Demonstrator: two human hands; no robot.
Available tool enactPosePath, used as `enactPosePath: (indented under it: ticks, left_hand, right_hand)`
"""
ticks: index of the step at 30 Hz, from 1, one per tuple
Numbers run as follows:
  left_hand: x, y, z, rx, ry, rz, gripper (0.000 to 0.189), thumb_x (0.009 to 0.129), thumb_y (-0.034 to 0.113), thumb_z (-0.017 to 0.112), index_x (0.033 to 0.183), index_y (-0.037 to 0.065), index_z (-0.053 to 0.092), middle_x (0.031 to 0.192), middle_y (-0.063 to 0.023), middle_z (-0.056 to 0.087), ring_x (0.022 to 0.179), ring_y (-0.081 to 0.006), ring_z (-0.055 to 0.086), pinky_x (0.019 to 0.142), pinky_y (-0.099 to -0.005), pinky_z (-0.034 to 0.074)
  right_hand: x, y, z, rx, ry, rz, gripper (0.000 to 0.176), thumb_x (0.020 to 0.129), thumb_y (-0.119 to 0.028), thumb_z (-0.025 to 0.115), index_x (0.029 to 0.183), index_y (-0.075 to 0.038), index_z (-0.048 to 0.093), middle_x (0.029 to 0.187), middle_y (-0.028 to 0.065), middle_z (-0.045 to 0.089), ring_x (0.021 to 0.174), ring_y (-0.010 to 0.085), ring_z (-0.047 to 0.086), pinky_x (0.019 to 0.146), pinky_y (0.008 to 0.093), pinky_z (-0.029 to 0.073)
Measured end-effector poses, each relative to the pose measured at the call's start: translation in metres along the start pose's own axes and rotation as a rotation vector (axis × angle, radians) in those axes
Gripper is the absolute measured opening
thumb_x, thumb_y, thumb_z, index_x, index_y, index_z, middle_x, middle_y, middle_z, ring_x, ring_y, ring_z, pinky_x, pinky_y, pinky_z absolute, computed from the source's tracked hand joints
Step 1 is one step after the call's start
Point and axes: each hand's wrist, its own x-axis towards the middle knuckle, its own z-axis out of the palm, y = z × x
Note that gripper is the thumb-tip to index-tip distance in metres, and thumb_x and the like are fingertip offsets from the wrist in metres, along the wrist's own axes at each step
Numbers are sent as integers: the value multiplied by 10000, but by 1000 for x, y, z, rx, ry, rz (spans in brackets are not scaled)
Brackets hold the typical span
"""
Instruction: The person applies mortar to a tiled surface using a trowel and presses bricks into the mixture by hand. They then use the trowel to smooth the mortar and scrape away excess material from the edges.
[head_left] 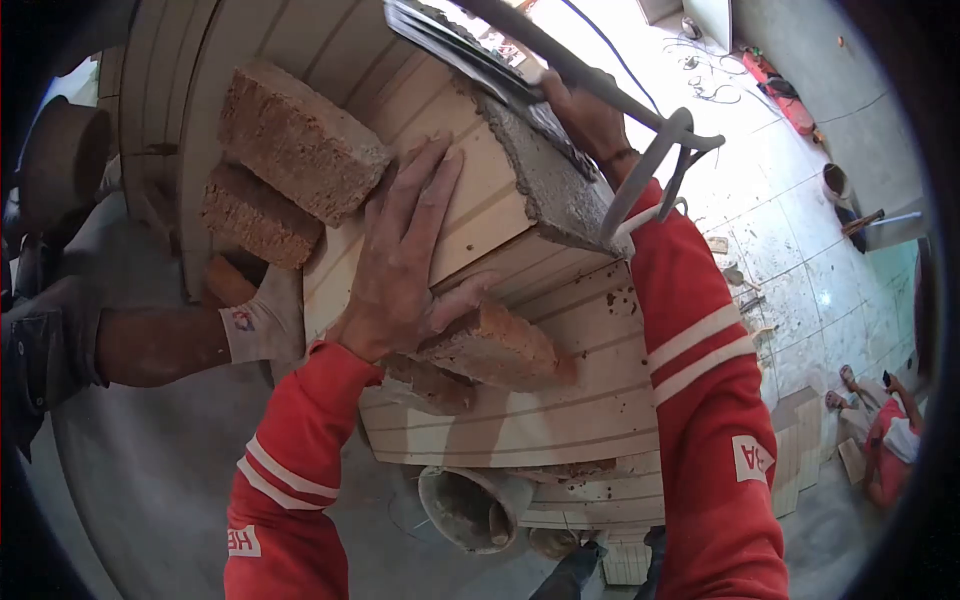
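My left hand [400, 250] lies flat on the pale, grooved tile [480, 200], its fingers stretched out and slightly apart. Grey mortar [540, 170] covers the side of the tiled block beside it. At the top, my right hand [585, 115] is wrapped round a long metal straightedge [480, 75], which lies along the mortar's edge. Two rough red bricks, an upper one [295, 140] and a lower one [260, 215], sit left of my left hand. Another brick [495, 345] rests just below it. A bent metal bar [650, 170] crosses near my right wrist.
A bucket [475, 505] stands below the tiled step. Another person's leg [165, 345] is at the left, near the bricks. A seated person [885, 440] is at the far right. Cables and a red tool [780, 90] lie on the floor at the upper right.
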Motion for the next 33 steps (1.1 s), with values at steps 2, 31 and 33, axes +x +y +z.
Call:
enactPosePath:
  ticks: [2,31,33]
  left_hand:
    - [2,-1,0,-9,6,10,1043,804,419,813,1629,18,316,1650,-226,335,1532,-438,322,1218,-545,284]
    - [4,2,-1,-127,-3,-30,1102,734,359,871,1626,15,323,1662,-224,319,1539,-439,313,1244,-559,272]
    - [5,3,-4,-98,-2,-29,1094,744,375,862,1626,13,324,1659,-227,325,1535,-439,320,1244,-557,277]
  right_hand:
    - [-18,37,-6,-185,-14,-129,319,972,-344,714,979,-31,776,670,91,708,569,182,652,558,372,532]
    - [5,-30,-1,-65,101,-236,377,983,-411,679,900,-59,787,674,105,710,568,243,675,555,389,537]
    - [-6,-39,-15,34,7,-196,363,983,-397,661,864,-78,786,677,80,716,557,247,652,583,403,537]
